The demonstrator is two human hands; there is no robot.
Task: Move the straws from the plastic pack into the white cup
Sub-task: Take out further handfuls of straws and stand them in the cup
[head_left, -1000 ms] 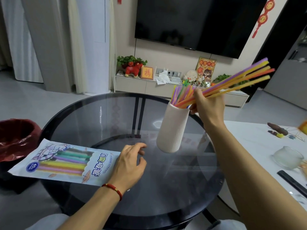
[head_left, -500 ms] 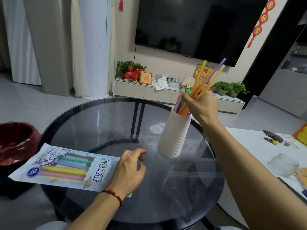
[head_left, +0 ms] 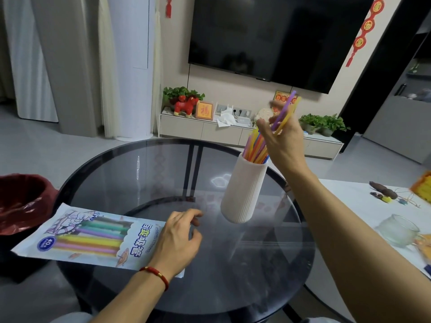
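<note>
We saw the right hand [head_left: 283, 136] raised above the white cup [head_left: 243, 190], its fingers [head_left: 262, 123] blurred and spread loosely around the tops of the straws [head_left: 257, 148]; whether they gripped the purple and yellow ones rising past the palm, we could not tell. The straws' lower ends were hidden inside the cup, which stood on the round glass counter [head_left: 256, 264]. The left hand [head_left: 177, 238] rested with curled fingers, grasping nothing, on the open end of the plastic pack [head_left: 88, 236], covering part of it. The pack lay flat at the counter's left edge, its blue Chinese lettering and a round "40" badge legible; smaller print was too fine to read. Whether the coloured bars on the pack were real straws or printed ones, we could not say. A red bracelet [head_left: 156, 273] circled the left wrist.
</note>
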